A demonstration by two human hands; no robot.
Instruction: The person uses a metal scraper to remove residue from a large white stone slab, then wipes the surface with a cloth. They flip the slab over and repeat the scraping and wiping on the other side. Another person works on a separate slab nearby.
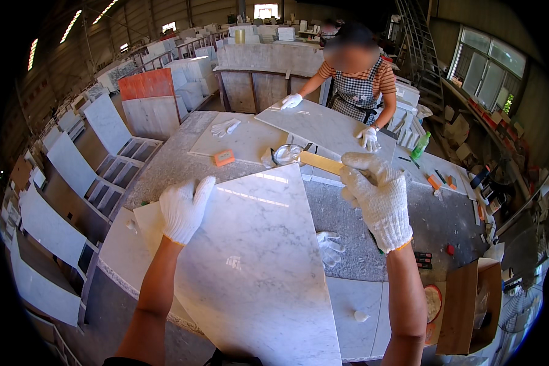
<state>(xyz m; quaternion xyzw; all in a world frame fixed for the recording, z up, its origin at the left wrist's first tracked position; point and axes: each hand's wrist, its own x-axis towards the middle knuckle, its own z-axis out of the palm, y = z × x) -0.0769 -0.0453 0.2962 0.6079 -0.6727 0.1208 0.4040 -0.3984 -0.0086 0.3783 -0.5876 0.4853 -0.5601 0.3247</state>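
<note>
A person's gloved left hand [185, 212] curls over the far edge of a grey-veined marble slab [256, 256], which spreads from beneath it toward the person's body, while the gloved right hand [378, 198] — fingers closed — grips a flat yellow stick [321, 163]. The stick reaches leftward from that hand to a round dish of white paste [288, 154]. An orange block [224, 158] lies just beyond the left hand; a loose white glove [329, 247] lies below and left of the right. Beyond both hands, a co-worker in a checked apron [352, 91] rests gloved hands on another slab [329, 128].
</note>
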